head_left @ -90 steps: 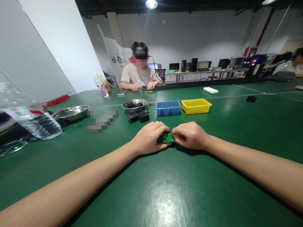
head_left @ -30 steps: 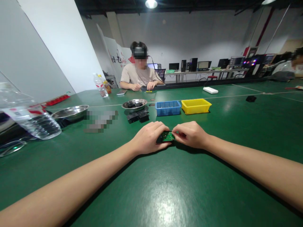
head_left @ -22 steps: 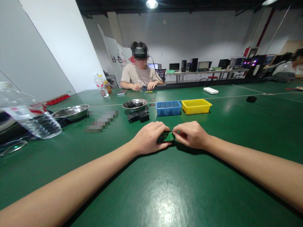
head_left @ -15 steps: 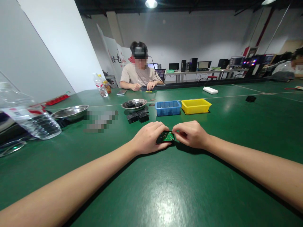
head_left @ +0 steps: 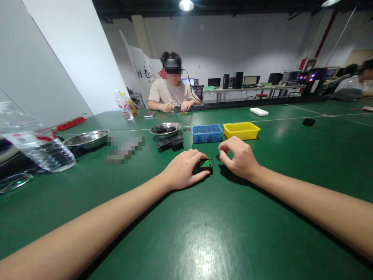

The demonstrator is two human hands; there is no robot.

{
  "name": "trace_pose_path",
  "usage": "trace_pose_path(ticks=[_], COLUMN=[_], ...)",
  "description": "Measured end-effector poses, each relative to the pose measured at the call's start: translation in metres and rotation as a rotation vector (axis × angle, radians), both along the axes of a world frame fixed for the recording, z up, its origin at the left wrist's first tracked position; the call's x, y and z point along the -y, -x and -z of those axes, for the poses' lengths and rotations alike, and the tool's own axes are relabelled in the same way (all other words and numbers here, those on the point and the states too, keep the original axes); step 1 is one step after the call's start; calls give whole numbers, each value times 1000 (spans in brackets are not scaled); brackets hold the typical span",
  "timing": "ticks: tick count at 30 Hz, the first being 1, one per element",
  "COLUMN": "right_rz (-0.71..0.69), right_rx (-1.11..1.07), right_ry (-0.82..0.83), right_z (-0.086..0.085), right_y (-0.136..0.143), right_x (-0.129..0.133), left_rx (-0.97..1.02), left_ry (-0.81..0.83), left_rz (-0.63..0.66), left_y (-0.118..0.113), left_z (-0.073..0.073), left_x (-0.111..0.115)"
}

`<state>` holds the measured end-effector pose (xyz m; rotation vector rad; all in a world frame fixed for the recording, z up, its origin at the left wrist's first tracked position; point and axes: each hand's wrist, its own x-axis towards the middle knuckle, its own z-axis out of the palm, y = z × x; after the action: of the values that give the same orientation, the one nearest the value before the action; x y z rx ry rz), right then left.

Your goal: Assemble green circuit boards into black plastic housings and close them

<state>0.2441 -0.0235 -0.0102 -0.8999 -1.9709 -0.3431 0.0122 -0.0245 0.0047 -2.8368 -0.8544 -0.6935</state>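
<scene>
My left hand (head_left: 184, 168) is wrapped round a small black box with a green circuit board (head_left: 206, 163) showing in its open top. The box rests on the green table, its left part hidden under my fingers. Just to the right, my right hand (head_left: 240, 157) is raised a little with thumb and index finger pinched. A small dark flat piece (head_left: 217, 157) shows by its fingertips; whether it is held or lies on the table I cannot tell.
Black boxes (head_left: 170, 144) sit before a metal dish (head_left: 154, 132) holding more. Beyond my hands stand a blue bin (head_left: 206, 136) and a yellow bin (head_left: 241, 134). A large bottle (head_left: 43, 147) and a metal plate (head_left: 87, 142) are left. A co-worker (head_left: 171, 91) sits opposite.
My right hand has moved off the circuit board, up and to the right, still pinched. My left hand keeps its hold on the box, which has tilted slightly and shows its black front wall.
</scene>
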Motion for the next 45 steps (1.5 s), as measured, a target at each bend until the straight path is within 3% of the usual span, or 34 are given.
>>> trace_pose_path(ticks=[7,12,30,45], right_rz=[275,247,192,116], right_rx=[113,265,394,343], right_ry=[338,538,557,593], right_z=[8,5,-2,12], right_y=[-2,1,2,0], right_x=[-9,-6,-4,-13], left_rx=[66,50,62,58], left_ry=[55,66,136,142], left_rz=[-60,-98,-113,-113], left_y=[0,0,0,1], left_z=[3,4,5,5], left_x=[-3,-5,-5,-6])
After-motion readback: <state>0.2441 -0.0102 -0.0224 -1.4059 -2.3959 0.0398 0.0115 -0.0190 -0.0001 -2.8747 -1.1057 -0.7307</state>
